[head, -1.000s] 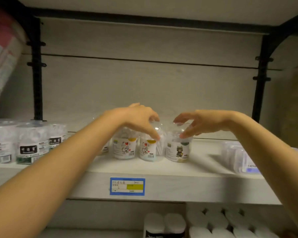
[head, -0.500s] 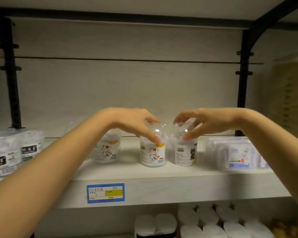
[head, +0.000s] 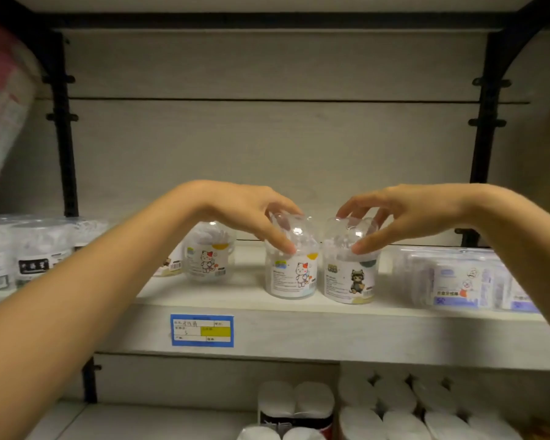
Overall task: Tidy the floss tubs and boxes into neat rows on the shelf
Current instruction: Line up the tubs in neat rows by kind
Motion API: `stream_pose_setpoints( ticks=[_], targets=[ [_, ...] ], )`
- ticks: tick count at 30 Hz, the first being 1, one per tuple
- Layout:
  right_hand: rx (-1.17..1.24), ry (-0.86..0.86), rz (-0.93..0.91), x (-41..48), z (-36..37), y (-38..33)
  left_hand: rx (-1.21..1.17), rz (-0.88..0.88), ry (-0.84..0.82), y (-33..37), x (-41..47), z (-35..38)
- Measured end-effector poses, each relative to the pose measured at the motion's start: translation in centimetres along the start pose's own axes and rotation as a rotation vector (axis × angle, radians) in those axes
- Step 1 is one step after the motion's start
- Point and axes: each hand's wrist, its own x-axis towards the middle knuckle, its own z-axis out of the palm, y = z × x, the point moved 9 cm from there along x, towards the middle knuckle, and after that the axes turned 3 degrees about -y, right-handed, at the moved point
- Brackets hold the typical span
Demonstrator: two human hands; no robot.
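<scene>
Left hand (head: 242,211) grips the white-cat tub (head: 291,277), right hand (head: 410,214) the grey-cat tub (head: 350,281); dragged toward 6 o'clock, either could tip off the shelf (head: 331,331).

Centre: clear white-cat tub (head: 291,277) with orange spot; clear grey-cat tub (head: 350,281). Below: blue price tag (head: 202,330), yellow patch. Upper left: pack (head: 0,122), pink, I think.
</scene>
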Motion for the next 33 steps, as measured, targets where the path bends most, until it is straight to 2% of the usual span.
stream_pose_setpoints(
  ticks=[4, 24, 33],
  targets=[
    [-0.046, -0.002, 0.005, -0.2, -0.4, -0.4, 0.012, 0.019, 0.048, 0.4, 0.0, -0.2],
    [-0.042, -0.036, -0.023, -0.7, 0.0, -1.1, -0.003, 0.048, 0.041, 0.1, -0.6, 0.1],
    [-0.053, 0.006, -0.048, -1.4, -0.1, -1.8, 0.101, -0.057, 0.047, -1.7, 1.2, -0.6]
  ],
)
